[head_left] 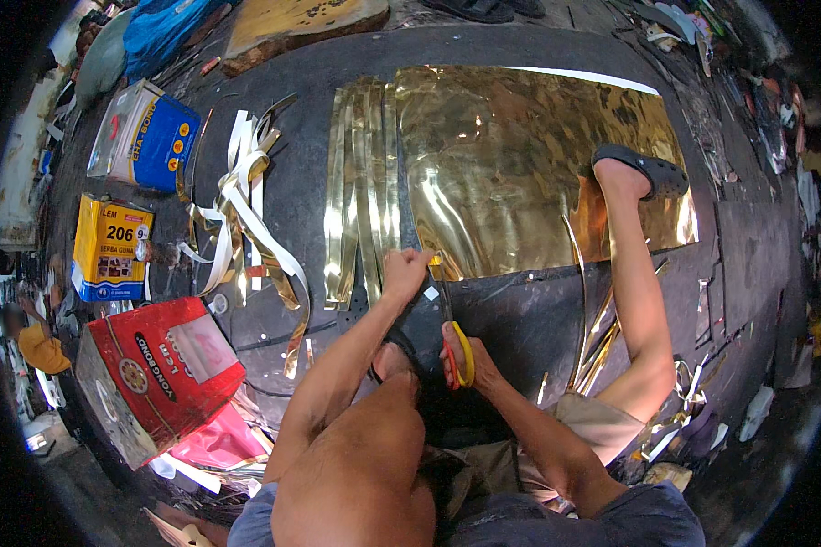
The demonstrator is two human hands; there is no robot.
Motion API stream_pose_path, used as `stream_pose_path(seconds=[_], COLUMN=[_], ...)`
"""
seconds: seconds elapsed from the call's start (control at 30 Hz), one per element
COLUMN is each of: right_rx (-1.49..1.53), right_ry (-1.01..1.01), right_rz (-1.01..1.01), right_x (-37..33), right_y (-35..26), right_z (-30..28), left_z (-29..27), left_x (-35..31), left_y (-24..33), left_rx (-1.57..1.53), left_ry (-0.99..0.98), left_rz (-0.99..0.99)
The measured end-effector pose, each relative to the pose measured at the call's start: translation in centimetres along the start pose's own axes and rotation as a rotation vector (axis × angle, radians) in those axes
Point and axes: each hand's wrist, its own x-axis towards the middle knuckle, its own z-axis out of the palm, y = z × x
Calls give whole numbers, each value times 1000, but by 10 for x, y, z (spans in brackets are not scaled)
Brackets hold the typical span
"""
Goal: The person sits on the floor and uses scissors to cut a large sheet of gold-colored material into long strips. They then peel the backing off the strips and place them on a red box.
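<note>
A large shiny gold sheet [520, 173] lies on the dark floor in front of me. My left hand [406, 272] is closed, its fingertips pinching the sheet's near left corner. In my right hand [476, 361] is a pair of scissors [465, 354] with red and yellow handles. Their blades point up toward that corner, close to my left fingertips; whether they touch the sheet I cannot tell. Left of the sheet lie several long gold strips [363, 182], side by side. My right foot, in a dark clog [655, 173], rests on the sheet's right part.
At the left stand a blue and white can [146, 137], a yellow and blue can [112, 246] and a red can [164, 369]. White and gold strips lie tangled [246, 182] beside them. A thick wooden board [301, 27] lies at the back. Scraps litter the right side.
</note>
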Motion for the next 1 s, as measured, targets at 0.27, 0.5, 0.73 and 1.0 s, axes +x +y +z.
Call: stream_pose_path(seconds=[0.27, 0.5, 0.73, 1.0], right_rx=[-61, -147, -47, -139], right_ry=[39, 33, 17, 12], right_rz=[-2, 5, 113, -4], right_x=[4, 7, -3, 1], right_y=[-9, -20, -27, -29], right_z=[3, 6, 2, 11], left_z=[-5, 1, 4, -3], left_x=[-30, -30, -34, -41], left_y=[-10, -17, -16, 0], left_rx=[122, 60, 43, 116], left_ry=[-75, -37, -13, 14], left_rz=[266, 254, 226, 250])
